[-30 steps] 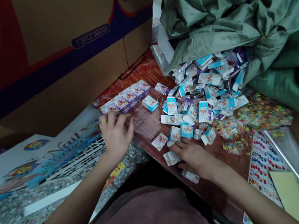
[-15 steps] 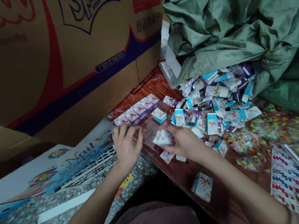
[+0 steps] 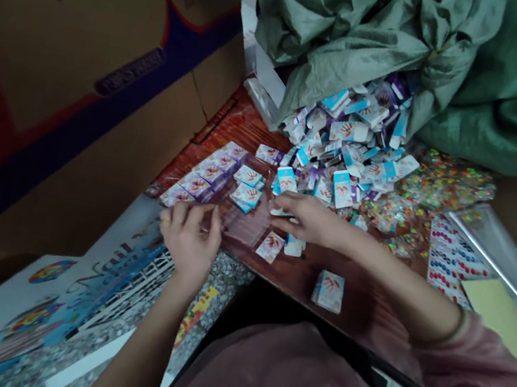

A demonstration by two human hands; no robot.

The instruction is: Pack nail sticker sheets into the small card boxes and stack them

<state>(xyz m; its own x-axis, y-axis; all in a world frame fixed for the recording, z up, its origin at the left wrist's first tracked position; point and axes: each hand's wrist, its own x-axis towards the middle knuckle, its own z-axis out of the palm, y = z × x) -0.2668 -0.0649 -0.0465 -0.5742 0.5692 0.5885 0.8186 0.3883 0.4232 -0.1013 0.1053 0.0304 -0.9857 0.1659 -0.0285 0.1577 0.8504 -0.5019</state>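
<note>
My left hand (image 3: 191, 232) rests at the near edge of a clear plastic sheet (image 3: 247, 225), fingers bent and thumb apart from them, beside a row of small purple-and-white boxes (image 3: 197, 184). I see nothing held in it. Right of that row, several small blue-and-white boxes (image 3: 245, 196) lie loosely stacked on the plastic. My right hand (image 3: 307, 219) is at the near edge of the box pile, thumb and fingers apart around a whitish box part; no firm grip shows. Below it lie a printed box (image 3: 271, 247) and another small box (image 3: 295, 247).
A heap of small boxes (image 3: 341, 148) spills from a green sack (image 3: 367, 32). Bags of colourful bits (image 3: 449, 187) and a sticker sheet (image 3: 447, 257) lie right. A box stack (image 3: 328, 291) stands near the table's front edge. A large carton (image 3: 100, 125) stands left.
The boxes my right hand held now lie on the plastic beside the row. That hand has moved away from them to the pile's edge. The camera view has shifted; my left hand stays by the row.
</note>
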